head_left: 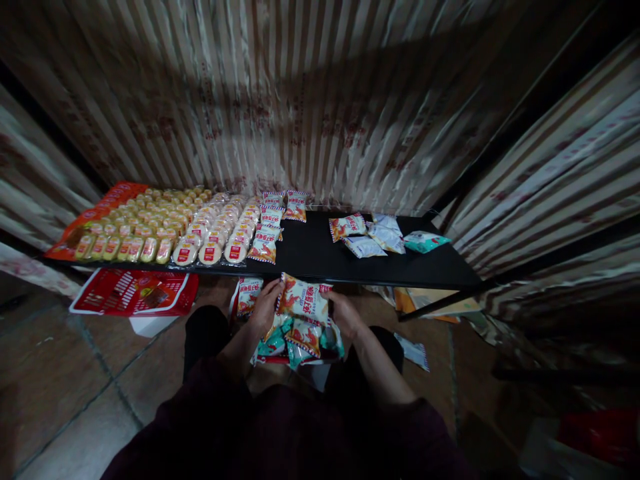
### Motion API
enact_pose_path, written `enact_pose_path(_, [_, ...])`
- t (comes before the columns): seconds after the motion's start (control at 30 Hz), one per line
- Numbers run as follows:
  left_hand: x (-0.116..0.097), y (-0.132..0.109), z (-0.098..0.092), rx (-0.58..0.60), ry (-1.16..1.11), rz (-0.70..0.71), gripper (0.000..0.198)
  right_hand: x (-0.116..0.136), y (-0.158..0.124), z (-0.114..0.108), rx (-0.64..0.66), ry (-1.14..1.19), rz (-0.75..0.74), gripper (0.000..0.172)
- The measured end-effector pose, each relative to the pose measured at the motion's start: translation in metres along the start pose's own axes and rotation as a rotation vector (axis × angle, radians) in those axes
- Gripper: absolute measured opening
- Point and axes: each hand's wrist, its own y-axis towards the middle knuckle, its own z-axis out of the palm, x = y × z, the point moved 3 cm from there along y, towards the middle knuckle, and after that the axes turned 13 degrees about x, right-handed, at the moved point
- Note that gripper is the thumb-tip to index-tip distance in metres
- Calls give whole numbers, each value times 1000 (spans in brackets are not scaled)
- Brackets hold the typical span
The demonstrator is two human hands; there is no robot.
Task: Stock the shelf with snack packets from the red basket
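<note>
Between my two hands is a white and orange snack packet (305, 298) with red lettering. My left hand (267, 308) is closed on its left edge, and my right hand (346, 315) grips its right end. Below it sits a red basket (280, 361) holding several more packets, among them an orange and white packet (305, 335) and green packets (274, 343). Another white packet (249, 293) shows just left of my left hand. On the black shelf (320, 257) ahead, similar packets (263, 244) stand in a short column beside rows of round wrapped cakes (211, 247).
Small yellow wrapped cakes (135, 230) fill the shelf's left end by an orange bag (75, 230). Loose packets (385, 237) and a green packet (425, 241) lie toward the right. A red printed bag (135, 292) is below the shelf; a fallen packet (413, 351) lies on the floor.
</note>
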Motion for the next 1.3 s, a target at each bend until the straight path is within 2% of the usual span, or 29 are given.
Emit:
enact_pose_path(0.1, [7,-11,6,165,-49,-128,38,21,2,-1,137,-178,28,15])
enact_pose_path(0.2, [14,-19,11,221,-113,-181,42,36,8,3,174,-247,-21,27])
enact_pose_path(0.3, [16,-21,15,136,-174,-145,40,36,14,3,95,-228,-95,36])
enact_pose_path(0.4, [15,-23,17,19,-228,-89,35,22,17,0,35,-153,-98,37])
enact_pose_path(0.47, [16,-25,18,-5,-251,-71,31,11,17,-1,6,-94,-96,36])
enact_pose_path(0.57, [18,-28,17,24,-256,-88,27,5,19,-3,-84,-47,-142,38])
enact_pose_path(0.8, [26,-40,13,132,-90,-218,28,20,26,-1,-254,-207,-280,41])
enact_pose_path(0.9, [26,-41,14,153,-39,-195,29,15,27,4,-246,-154,-298,41])
enact_pose_path(1.13, [15,-39,12,16,-23,-57,40,-9,18,21,-87,-38,-187,43])
enact_pose_path(1.3, [12,-38,13,39,14,-50,41,-13,17,23,-72,-56,-198,42])
